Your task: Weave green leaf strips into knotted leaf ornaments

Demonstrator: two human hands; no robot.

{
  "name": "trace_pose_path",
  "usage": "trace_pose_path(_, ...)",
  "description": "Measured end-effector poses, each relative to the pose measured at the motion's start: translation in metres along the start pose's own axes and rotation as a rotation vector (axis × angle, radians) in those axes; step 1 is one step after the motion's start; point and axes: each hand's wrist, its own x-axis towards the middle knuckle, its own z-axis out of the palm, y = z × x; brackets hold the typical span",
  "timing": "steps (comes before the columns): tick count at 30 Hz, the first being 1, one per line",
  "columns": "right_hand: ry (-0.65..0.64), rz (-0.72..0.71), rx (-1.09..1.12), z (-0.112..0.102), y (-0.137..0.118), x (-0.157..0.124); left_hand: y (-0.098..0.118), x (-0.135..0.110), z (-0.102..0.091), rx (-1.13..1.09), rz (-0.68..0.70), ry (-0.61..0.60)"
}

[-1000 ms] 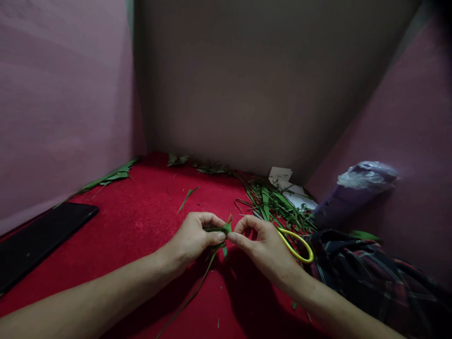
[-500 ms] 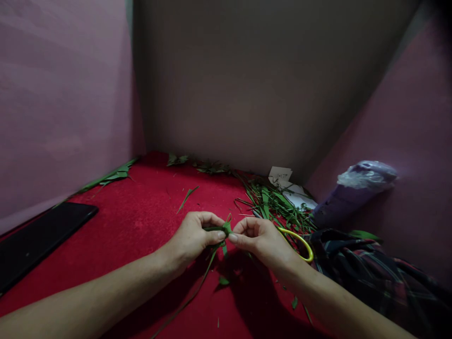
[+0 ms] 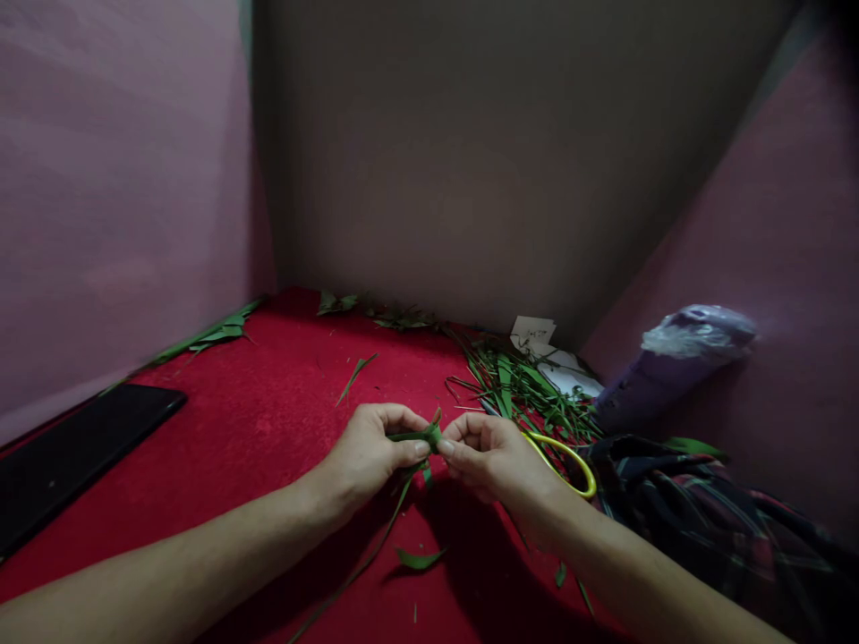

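Observation:
My left hand [image 3: 376, 452] pinches a folded green leaf strip [image 3: 431, 435] between thumb and fingers. The thumb and fingertips of my right hand [image 3: 487, 454] close on the right edge of the same strip. A long thin stem [image 3: 376, 546] trails from below the left fingers down toward the bottom of the view. Just under the hands, a loose curved leaf piece [image 3: 420, 560] lies on the red cloth [image 3: 282, 420]. Yellow-handled scissors [image 3: 582, 461] rest beside my right wrist, their blades mostly hidden.
A heap of cut leaves and stems [image 3: 530, 389] lies at the back right, near white paper cards [image 3: 567, 371]. A purple plastic-wrapped bundle [image 3: 664, 362] leans on the right wall. Plaid fabric [image 3: 711, 510] is at right. A black flat slab [image 3: 80, 447] lies at left.
The leaf piece beneath my hands now lies flatter and shows longer on the cloth. The folded strip has turned slightly between my fingers, and both hands remain in nearly the same place.

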Motion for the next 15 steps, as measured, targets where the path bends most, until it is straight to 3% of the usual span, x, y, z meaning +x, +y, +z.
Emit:
trace_pose_path(10,-0.108,0.068,0.128,-0.0017,-0.0084,-0.0069,-0.0013,-0.0008,0.0004,-0.043,-0.053,-0.009)
trace_pose_path(15,-0.083,0.077,0.176,-0.0004,-0.0098,-0.0075,-0.0049,0.0005,-0.0016,-0.09,-0.078,-0.03)
